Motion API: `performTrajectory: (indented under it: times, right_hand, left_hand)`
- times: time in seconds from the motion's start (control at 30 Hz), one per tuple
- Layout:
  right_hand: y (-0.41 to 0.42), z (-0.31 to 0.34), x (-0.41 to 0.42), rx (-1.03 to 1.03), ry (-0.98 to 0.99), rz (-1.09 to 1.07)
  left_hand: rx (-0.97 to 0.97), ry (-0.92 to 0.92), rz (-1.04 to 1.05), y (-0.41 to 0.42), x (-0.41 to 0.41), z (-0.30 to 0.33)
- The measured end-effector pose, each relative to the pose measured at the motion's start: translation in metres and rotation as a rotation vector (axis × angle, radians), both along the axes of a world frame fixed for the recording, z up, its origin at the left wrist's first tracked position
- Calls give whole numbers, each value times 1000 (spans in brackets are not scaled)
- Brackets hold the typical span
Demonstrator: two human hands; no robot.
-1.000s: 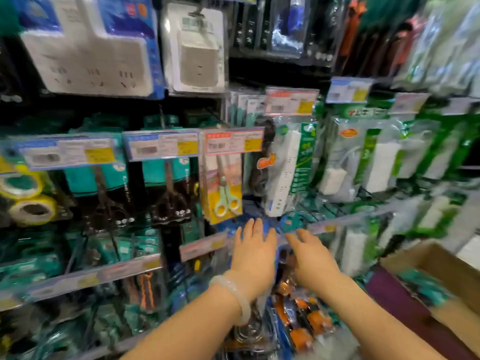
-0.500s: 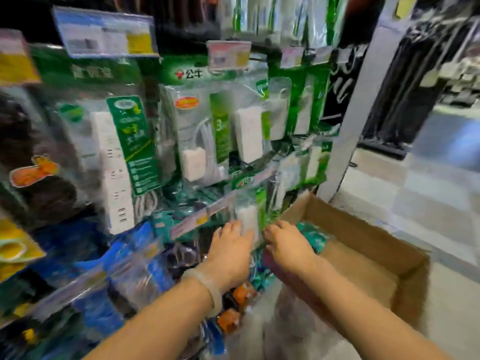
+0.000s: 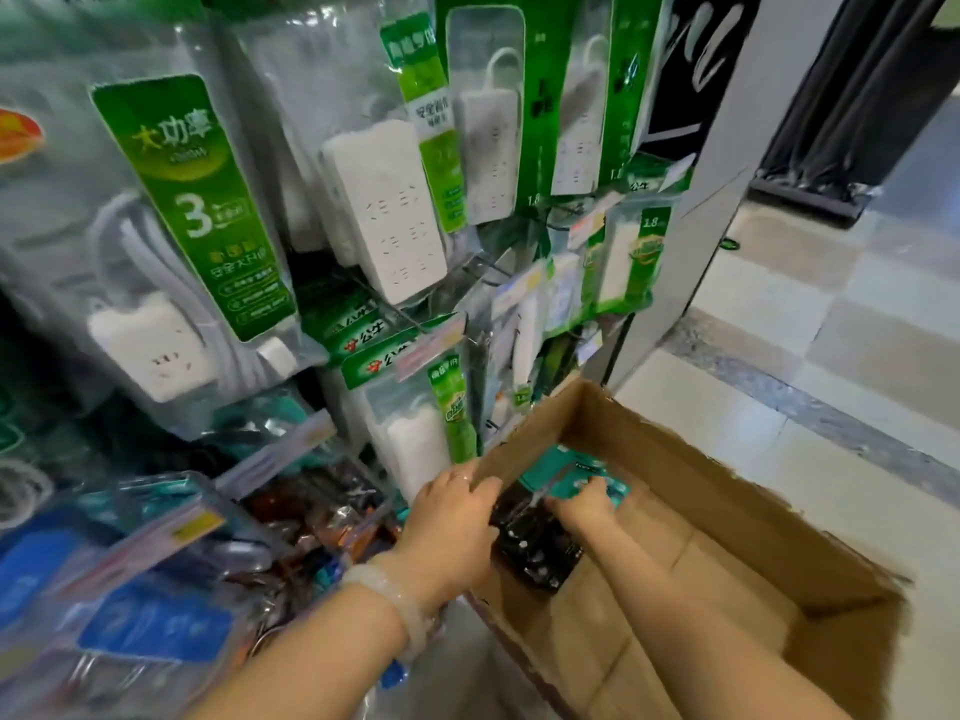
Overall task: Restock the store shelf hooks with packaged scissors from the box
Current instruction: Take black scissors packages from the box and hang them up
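Head view shows both hands down in the cardboard box (image 3: 727, 517). The right hand (image 3: 584, 504) lies with curled fingers on the teal card of the scissors pack (image 3: 535, 532); whether it truly pinches the card I cannot tell, since the fingertips are hidden. The left hand (image 3: 452, 517) curls over the pack's left edge beside the box wall and appears to grip it.

The risk, as I judge it, is a slack hold: the clear plastic looks slick, so a pack lifted by one edge could slide back into the box, or several stacked packs could come up together and spill. The box wall sits close on the left, and the card could catch on it during the lift. Hanging packages (image 3: 410, 444) crowd the shelf just beside the box and could be knocked.

The pack itself has a teal top card and dark scissor handles under glossy film; it lies in the box's near left corner, tilted.
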State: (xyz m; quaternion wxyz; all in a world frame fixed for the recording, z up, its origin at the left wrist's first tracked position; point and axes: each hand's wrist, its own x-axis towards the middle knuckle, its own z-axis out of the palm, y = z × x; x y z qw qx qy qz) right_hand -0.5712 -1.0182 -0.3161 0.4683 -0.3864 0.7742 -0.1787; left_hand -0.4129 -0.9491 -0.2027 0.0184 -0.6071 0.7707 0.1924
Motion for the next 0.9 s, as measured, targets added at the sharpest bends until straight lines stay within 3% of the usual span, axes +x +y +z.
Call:
performTrajectory:
  times: [0.1, 0.3, 0.43, 0.53, 0.63, 0.73, 0.83, 0.9]
  right_hand:
    - [-11, -19, -4, 2, -75, -156]
    - [-26, -45, -15, 86, -76, -228]
    - [-20, -10, -30, -6, -200, -270]
    - [-1, 37, -49, -128, -298, -114]
    - [11, 78, -57, -266, -394, 64]
    - [8, 99, -53, -370, -445, 81]
    - [-2, 90, -48, -341, -423, -27]
    - [-6, 59, -47, -258, -223, -51]
  left_hand:
    - [34, -5, -6, -11, -7, -9]
    - [88, -21, -31, -26, -21, -23]
    - [99, 47, -11, -36, -34, -22]
    - [82, 201, 84, -47, -45, -24]
    - [134, 573, 276, -53, -61, -25]
    - [139, 852, 546, -55, -67, -22]
    - [93, 876, 630, -56, -56, -15]
    - [64, 852, 673, -55, -41, -13]
